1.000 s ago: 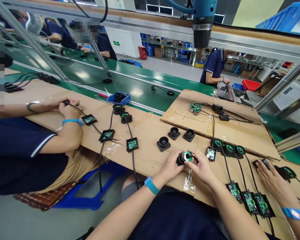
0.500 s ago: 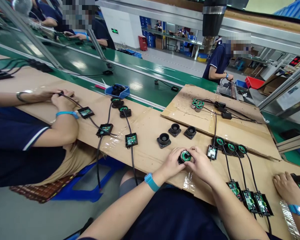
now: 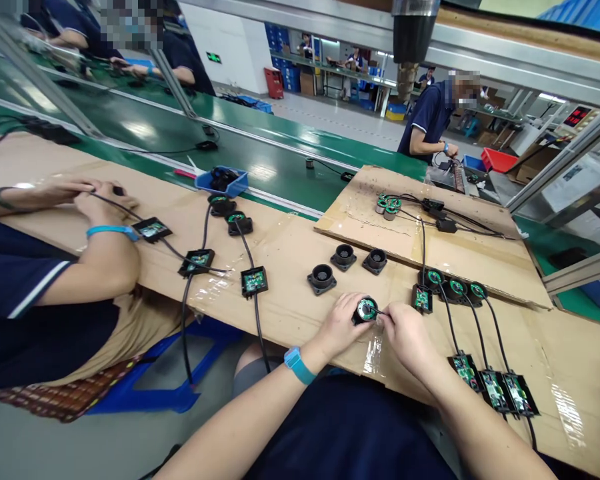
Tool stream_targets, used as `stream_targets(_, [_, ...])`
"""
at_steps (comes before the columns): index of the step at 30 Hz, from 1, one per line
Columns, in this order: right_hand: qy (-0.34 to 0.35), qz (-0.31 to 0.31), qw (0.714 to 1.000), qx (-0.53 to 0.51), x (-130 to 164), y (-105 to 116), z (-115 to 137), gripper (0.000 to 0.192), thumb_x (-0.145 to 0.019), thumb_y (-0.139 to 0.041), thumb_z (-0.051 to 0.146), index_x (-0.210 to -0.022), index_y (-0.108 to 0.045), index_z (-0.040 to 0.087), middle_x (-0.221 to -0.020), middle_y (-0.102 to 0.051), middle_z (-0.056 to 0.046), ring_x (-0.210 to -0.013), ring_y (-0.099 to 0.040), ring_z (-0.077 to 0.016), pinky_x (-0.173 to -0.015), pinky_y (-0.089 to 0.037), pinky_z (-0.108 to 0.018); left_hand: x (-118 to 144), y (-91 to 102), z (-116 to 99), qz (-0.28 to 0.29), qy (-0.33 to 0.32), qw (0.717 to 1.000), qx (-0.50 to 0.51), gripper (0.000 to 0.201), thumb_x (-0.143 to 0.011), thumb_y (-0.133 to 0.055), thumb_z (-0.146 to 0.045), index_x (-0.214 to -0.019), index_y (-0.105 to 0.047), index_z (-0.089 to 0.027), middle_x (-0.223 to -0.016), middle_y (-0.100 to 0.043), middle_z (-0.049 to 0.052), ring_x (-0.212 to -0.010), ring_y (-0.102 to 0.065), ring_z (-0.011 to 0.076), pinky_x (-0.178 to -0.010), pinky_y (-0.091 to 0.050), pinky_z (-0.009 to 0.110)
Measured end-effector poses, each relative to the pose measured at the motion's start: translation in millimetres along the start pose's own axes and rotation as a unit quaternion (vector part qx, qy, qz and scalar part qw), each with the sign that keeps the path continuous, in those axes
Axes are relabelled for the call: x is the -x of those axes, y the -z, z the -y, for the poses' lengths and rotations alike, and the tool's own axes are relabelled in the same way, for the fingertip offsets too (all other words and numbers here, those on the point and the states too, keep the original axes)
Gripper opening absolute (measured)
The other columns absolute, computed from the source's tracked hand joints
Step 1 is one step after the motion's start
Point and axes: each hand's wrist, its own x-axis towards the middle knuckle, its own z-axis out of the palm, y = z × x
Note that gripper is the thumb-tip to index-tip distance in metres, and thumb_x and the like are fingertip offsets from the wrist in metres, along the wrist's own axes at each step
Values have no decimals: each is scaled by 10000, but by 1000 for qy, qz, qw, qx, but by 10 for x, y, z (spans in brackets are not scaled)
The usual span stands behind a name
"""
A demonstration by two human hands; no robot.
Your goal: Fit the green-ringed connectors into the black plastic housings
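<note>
While left hand grips the round black housing with green ring board steady at the cardboard-covered tabletop near edge, right hand pinches its thin wire at the face; three empty black housings sit just behind.

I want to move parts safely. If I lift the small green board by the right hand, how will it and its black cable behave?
The small green board looks thin and light, so probably easy to lift. Its black cable curves loosely across the cardboard, so it is likely floppy and would drag. The bare circuit may be fragile.
</note>
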Motion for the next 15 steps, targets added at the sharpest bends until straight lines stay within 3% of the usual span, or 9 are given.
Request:
stream_targets(4, [89, -72, 988, 106, 134, -267, 120, 188, -953, -492, 115, -796, -584, 159, -795, -615, -86, -747, -568, -225, -699, -459, -337, 34, -24, 46, 0, -8, 1000, -7, 508, -842, -757, -253, -1296, -535, -202, -1236, -644, 123, -1186, -592, 291, -1060, -500, 510])
stream_targets(7, [84, -120, 985, 88, 250, -471, 125, 234, -1000, -456, 172, -795, -569, 164, -753, -590, -72, -697, -572, -208, -665, -483, -326, 42, -28, 63, -3, -1, 1000, -20, 542, -808, -762, -186, -1299, -534, -198, -1241, -648, 122, -1185, -596, 296, -1061, -501, 516])
stream_targets(9, [66, -120, 990, 40, 287, -505, 110, 213, -1018, -463, 223, -851, -579, 162, -789, -607, -72, -700, -600, -198, -659, -510, -315, 35, -24, 63, -2, 10, 999, -32, 550, -791, -769, -181, -1291, -542, -192, -1236, -655, 125, -1183, -600, 307, -1059, -499, 529])
stream_targets(11, [41, -114, 993, 2, 273, -460, 106, 177, -1015, -502, 286, -1027, -605, 142, -1011, -655, -131, -858, -659, -226, -744, -555, -343, 28, -22, 64, -6, 16, 999, -41, 532, -791, -766, -201, -1279, -553, -187, -1228, -663, 129, -1173, -607, 314, -1054, -502, 539])
stream_targets(13, [25, -105, 994, -21, 216, -385, 120, 310, -997, -550, 342, -1231, -577, 140, -1293, -592, -186, -1096, -641, -276, -899, -562, -406, 33, -30, 79, -10, 5, 999, -42, 501, -813, -741, -221, -1277, -556, -183, -1223, -668, 131, -1163, -615, 311, -1051, -507, 536])
stream_targets(15, [23, -79, 996, -40, 140, -334, 150, 391, -981, -580, 350, -1320, -554, 158, -1388, -547, -176, -1204, -599, -294, -1001, -531, -443, 57, -54, 110, -19, -12, 999, -44, 475, -845, -678, -192, -1300, -544, -177, -1232, -665, 135, -1163, -618, 299, -1057, -511, 524])
